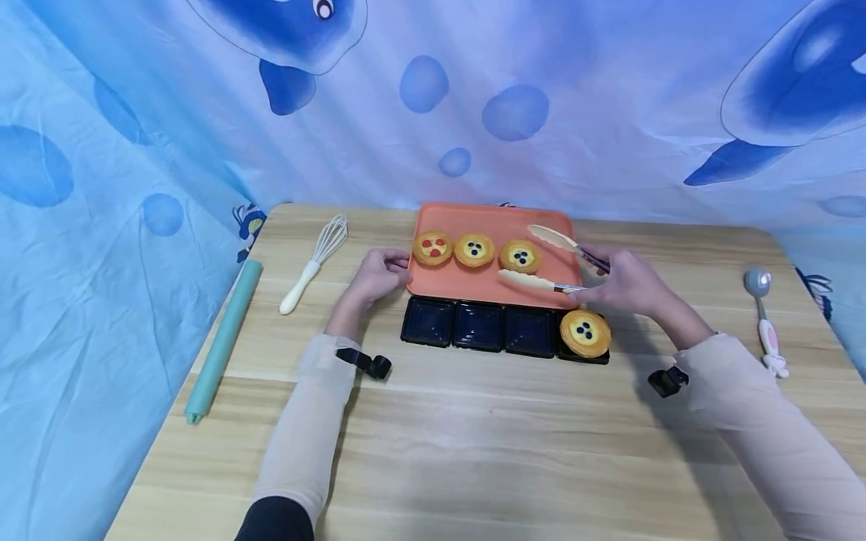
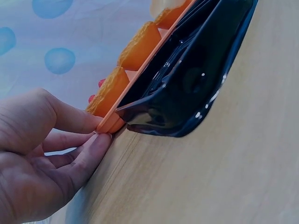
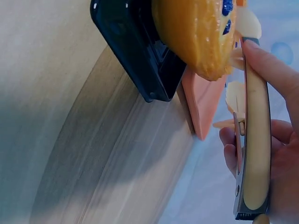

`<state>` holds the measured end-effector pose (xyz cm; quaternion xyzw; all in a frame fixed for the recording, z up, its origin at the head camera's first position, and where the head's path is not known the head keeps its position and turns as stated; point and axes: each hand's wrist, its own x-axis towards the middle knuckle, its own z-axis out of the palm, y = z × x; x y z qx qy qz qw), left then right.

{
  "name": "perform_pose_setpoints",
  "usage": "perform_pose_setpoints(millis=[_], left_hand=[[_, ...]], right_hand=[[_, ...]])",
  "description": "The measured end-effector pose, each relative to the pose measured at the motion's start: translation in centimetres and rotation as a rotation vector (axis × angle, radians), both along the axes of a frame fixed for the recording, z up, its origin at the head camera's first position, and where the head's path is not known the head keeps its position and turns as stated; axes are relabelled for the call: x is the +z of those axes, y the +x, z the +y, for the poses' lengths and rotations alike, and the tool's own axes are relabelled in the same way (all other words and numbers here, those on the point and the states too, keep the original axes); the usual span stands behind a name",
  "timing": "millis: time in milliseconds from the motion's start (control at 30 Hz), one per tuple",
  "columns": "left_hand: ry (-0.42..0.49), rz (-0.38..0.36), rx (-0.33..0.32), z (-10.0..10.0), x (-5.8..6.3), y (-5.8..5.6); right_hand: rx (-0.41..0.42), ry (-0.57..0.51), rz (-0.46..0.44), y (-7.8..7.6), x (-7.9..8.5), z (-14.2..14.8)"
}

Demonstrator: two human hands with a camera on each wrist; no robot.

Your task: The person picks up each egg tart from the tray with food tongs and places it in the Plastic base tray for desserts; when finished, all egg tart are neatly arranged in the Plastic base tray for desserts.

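Observation:
My left hand point(image 1: 375, 278) pinches the left edge of an orange tray point(image 1: 473, 216) between thumb and fingers, as the left wrist view shows. On the tray sit three tarts in a row: one with red toppings point(image 1: 433, 249) at the left, then a middle tart point(image 1: 474, 250) and a right tart point(image 1: 520, 257), both with dark blue berries. My right hand point(image 1: 629, 282) grips a pair of tongs point(image 1: 528, 281) with spread cream tips on either side of the right tart. In front, another blueberry tart point(image 1: 585, 334) lies in the rightmost compartment of a black tray point(image 1: 428, 321).
A white whisk point(image 1: 310, 272) and a green rolling pin point(image 1: 223, 342) lie on the wooden table point(image 1: 487, 451) at the left. Over at the right is a spoon point(image 1: 770, 338) with a rabbit-shaped handle. A blue patterned cloth point(image 1: 582, 173) hangs behind the table.

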<state>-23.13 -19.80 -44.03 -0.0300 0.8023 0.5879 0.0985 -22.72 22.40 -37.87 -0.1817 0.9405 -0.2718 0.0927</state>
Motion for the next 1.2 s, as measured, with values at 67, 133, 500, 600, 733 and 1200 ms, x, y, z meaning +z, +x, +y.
perform_pose_setpoints(millis=[67, 133, 500, 600, 733, 1200], left_hand=[[0.009, -0.002, 0.000, 0.2, 0.1, 0.0], [0.004, -0.007, 0.004, 0.3, 0.3, 0.1], [0.007, 0.016, -0.024, 0.1, 0.4, 0.2], [0.006, 0.015, -0.029, 0.3, 0.4, 0.2], [-0.001, 0.020, -0.018, 0.4, 0.2, -0.2], [-0.006, 0.023, -0.021, 0.2, 0.0, -0.1]], right_hand=[[0.006, -0.002, 0.028, 0.0, -0.2, 0.1], [0.013, 0.002, 0.054, 0.0, -0.4, 0.0], [0.042, -0.023, 0.083, 0.2, -0.6, -0.1], [0.041, -0.031, 0.084, 0.3, -0.5, 0.1], [0.035, -0.028, 0.088, 0.4, -0.2, 0.3], [0.059, -0.038, 0.119, 1.3, 1.2, 0.4]])
